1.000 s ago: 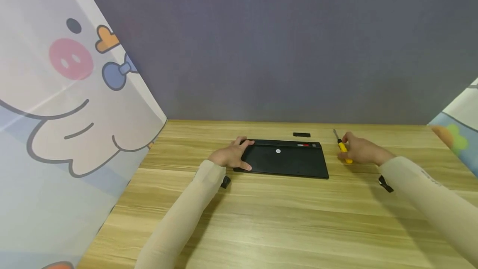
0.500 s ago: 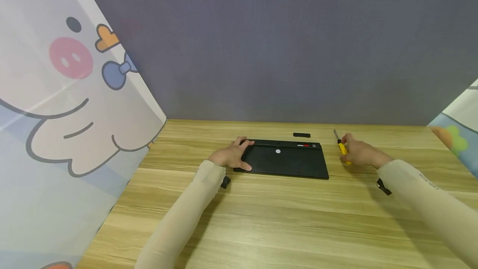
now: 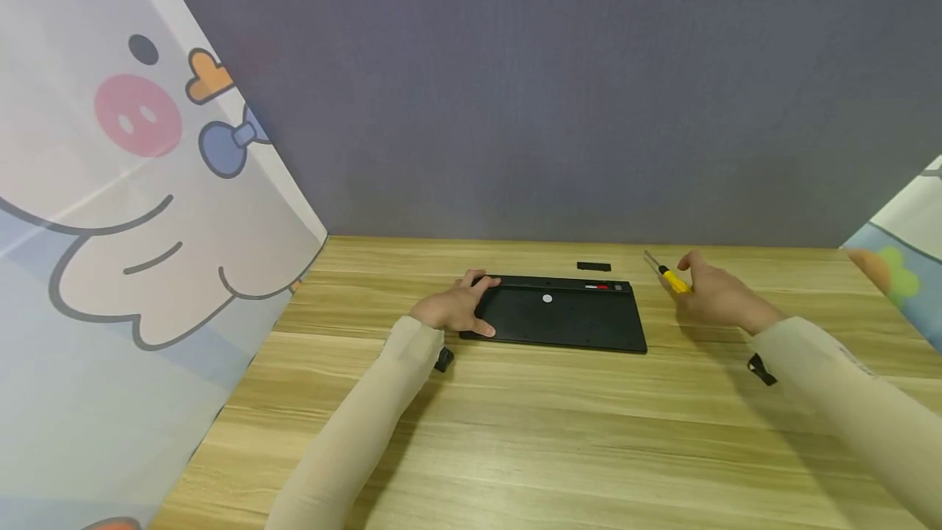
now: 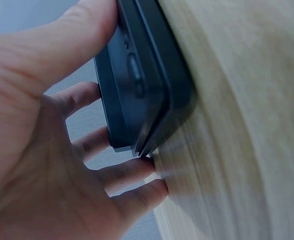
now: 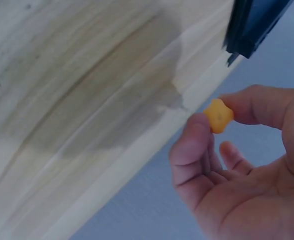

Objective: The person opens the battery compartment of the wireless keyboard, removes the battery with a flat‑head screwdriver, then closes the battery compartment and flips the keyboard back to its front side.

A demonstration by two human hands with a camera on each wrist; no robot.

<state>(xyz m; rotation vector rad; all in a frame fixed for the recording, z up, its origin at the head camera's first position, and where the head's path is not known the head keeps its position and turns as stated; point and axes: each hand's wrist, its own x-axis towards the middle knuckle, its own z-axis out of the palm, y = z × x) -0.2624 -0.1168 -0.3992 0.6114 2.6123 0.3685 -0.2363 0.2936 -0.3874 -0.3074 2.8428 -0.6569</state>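
Note:
A black keyboard (image 3: pixel 567 319) lies on the table, apparently underside up, with a round white sticker. At its far right an uncovered battery slot (image 3: pixel 607 286) shows something red and white. My left hand (image 3: pixel 455 306) grips the keyboard's left end, thumb at the near edge and fingers at the far edge; the left wrist view shows the fingers (image 4: pixel 124 172) around the end. To the right of the keyboard, my right hand (image 3: pixel 717 294) holds a yellow-handled screwdriver (image 3: pixel 675 280), shaft pointing away and left. In the right wrist view, thumb and fingers pinch its handle (image 5: pixel 219 116).
A small black cover (image 3: pixel 594 267) lies behind the keyboard, near the back of the wooden table (image 3: pixel 545 432). A grey panel (image 3: pixel 545 105) rises along the back edge. A cartoon-printed sheet (image 3: pixel 147 186) hangs at the left.
The screwdriver has swung so its tip points further left, and its handle has come up a little in my right hand. My left hand and the keyboard have stayed put.

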